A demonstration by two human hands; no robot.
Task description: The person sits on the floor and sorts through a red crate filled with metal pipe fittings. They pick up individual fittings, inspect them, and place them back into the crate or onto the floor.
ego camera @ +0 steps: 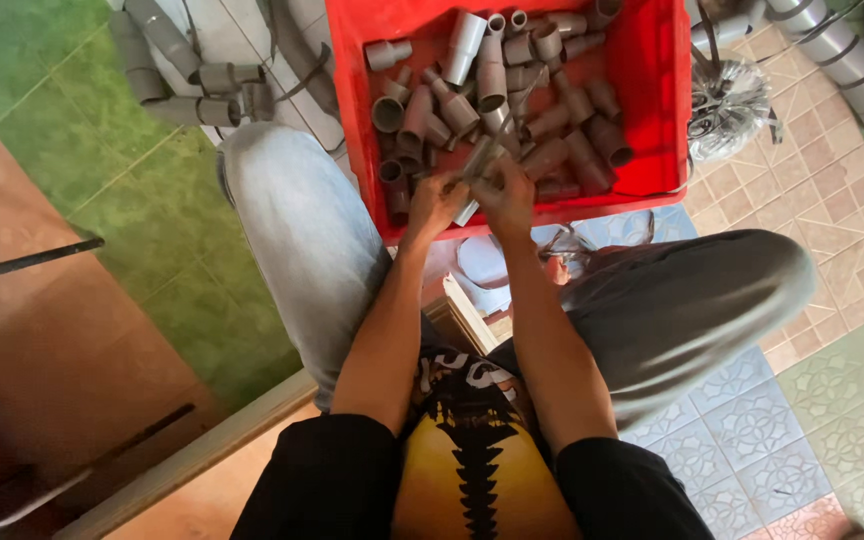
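Gripping a grey tubular fitting [479,160], both hands meet.

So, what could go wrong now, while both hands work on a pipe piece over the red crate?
1. The grey pipe piece is held between the left hand and right hand; it may slip and pinch a finger.
2. The red crate is piled high with loose fittings; some might roll out.

Green glazed floor tiles [142,190] fill the upper left of the frame, pink and pale patterned floor tiles [832,210] the right (daylit, slightly worn), a brown wooden board [42,330] lower left.
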